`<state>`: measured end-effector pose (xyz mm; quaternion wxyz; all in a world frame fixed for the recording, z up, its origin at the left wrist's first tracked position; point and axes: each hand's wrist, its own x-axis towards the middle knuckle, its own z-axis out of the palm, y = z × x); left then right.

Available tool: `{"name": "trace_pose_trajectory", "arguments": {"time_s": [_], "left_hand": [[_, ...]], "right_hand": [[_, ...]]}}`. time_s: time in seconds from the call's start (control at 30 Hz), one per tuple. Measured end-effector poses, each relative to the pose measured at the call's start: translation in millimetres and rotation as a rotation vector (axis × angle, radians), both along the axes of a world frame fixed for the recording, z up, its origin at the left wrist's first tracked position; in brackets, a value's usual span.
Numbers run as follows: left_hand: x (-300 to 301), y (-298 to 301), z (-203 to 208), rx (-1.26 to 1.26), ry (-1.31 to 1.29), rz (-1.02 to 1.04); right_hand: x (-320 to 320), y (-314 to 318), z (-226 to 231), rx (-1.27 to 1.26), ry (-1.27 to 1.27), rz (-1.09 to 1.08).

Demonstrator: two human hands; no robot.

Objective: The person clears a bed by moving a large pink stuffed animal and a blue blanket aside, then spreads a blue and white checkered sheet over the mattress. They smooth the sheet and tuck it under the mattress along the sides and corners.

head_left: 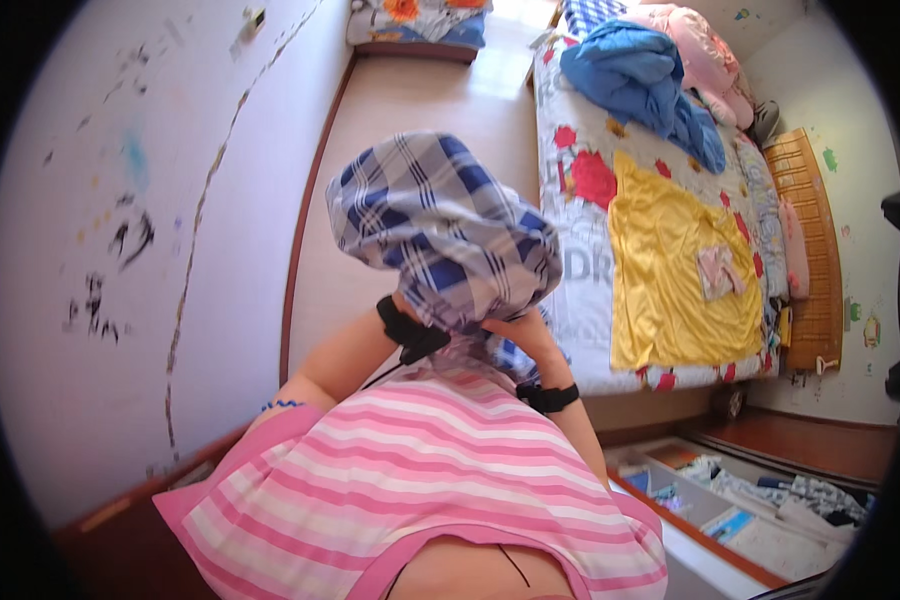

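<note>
The blue-and-white checked cloth (445, 235) is bunched, held up in front of the person's chest beside the bed (580, 330), with no clear long axis. Both hands are buried in it, so neither grip can be told. The step looks like gathering or shaking out; spreading it would call for finding its corners.

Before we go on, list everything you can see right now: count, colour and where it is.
Checked cloth: one, blue and white, bunched over both hands at centre.
Bed: one, floral sheet, on the right.
Yellow cloth: one, spread flat on the bed.
Small pink garment: one, on the yellow cloth.
Blue blanket: one, heaped at the far end of the bed.
Pink bedding: one pile, beside the blue blanket.
Drawer: one, open, lower right, holding mixed items.
Wall: white, marked, on the left.
Left hand: hidden in the checked cloth, black wrist strap.
Right hand: mostly hidden, black wrist strap.
</note>
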<state>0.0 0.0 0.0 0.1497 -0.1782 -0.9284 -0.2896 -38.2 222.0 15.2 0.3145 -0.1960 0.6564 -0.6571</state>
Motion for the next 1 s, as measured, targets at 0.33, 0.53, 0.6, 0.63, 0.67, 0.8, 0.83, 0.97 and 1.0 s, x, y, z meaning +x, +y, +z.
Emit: {"name": "trace_pose_trajectory", "arguments": {"time_s": [0.33,0.53,0.6,0.63,0.67,0.8,0.83,0.97,1.0], "left_hand": [[-295,-182,-43,0.146,-0.175,0.403],[-438,-261,-66,0.203,-0.326,0.446],[-530,-296,-76,0.196,-0.324,0.405],[-577,-310,-76,0.193,-0.314,0.380],[-621,-323,-74,0.187,-0.315,0.355],[-814,-371,-64,0.163,-0.289,0.246],[-858,-379,-66,0.159,-0.288,0.223],[-1009,-397,-92,0.148,-0.326,0.170],[-1043,-403,-100,0.145,-0.350,0.174]], "right_hand": [[-403,-182,19,-0.142,0.126,-0.216],[-593,-283,32,-0.369,-0.209,-0.271],[-663,-312,26,-0.481,-0.360,-0.269],[-696,-325,25,-0.434,-0.518,-0.330],[-716,-336,25,-0.413,-0.664,-0.381],[-854,-364,20,-0.422,-0.790,-0.337],[-895,-361,15,-0.418,-0.745,-0.302],[-1011,-299,-15,-0.022,-0.298,-0.124],[-1048,-282,-29,-0.026,-0.397,-0.104]]}}
